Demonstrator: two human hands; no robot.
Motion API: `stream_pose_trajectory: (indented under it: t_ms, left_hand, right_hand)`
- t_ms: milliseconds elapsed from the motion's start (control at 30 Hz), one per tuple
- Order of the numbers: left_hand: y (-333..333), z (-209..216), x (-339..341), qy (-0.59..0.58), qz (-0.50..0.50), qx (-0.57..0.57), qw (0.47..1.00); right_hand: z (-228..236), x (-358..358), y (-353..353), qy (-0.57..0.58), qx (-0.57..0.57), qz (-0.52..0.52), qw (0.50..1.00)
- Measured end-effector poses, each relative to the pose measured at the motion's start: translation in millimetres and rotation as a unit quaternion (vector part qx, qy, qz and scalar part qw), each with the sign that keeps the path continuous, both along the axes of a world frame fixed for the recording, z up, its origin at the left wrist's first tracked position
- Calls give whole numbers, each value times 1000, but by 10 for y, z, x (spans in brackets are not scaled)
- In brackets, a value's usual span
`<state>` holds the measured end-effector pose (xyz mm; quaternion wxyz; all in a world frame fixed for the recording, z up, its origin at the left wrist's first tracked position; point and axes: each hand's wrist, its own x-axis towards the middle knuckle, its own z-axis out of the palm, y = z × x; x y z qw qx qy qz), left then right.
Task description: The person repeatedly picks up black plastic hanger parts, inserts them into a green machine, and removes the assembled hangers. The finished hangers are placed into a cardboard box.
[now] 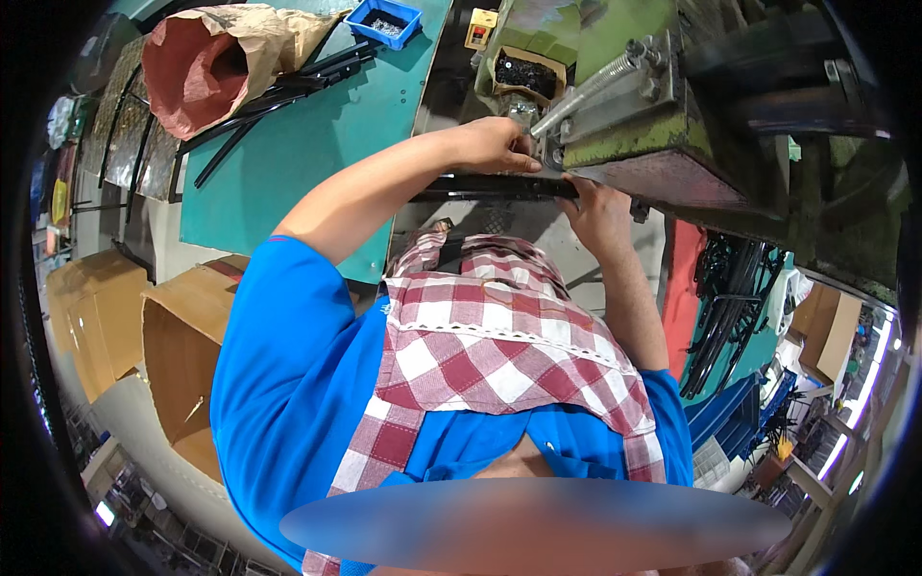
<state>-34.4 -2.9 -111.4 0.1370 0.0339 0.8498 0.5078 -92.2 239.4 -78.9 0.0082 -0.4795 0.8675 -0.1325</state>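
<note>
"Where's that black bar [475, 188] on your feed?"

"I see it running just body-side of the left hand [495, 144]; the right hand [597, 219] has fingers pinched on its end. Left fingers look curled, can't tell if they're gripping."

No readable text, labels, numbers or signs

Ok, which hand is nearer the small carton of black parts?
Left. The left hand is just below the carton in the view, not touching it; the right hand is farther, lower and to the right, at the black bar.
</note>
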Motion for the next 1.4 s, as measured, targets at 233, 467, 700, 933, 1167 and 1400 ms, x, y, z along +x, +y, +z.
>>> stream_pose_trajectory:
  t_ms: [233, 467, 700, 933, 1167, 1400]
  left_hand:
    - [-11, 331, 76, -49, -37, -109, 992]
    - [-42, 189, 21, -50, -30, -159, 986]
    - [-56, -84, 87, 12, -27, -91, 995]
    - [206, -297, 153, 72, -6, -182, 981]
    - [374, -104, -1, 20, -12, -226, 974]
    - [441, -104, -12, 48, -42, -232, 971]
  right_hand:
    - [-165, -140, -405, -19, 2, 35, 999]
    - [-320, -201, -485, 16, -88, 80, 993]
    - [-359, -112, -531, -61, 28, -9, 998]
    - [-623, -247, -391, -81, 87, 17, 993]
    - [-619, -386, -163, -62, 59, 29, 996]
    - [-824, -387, -10, -108, 62, -14, 992]
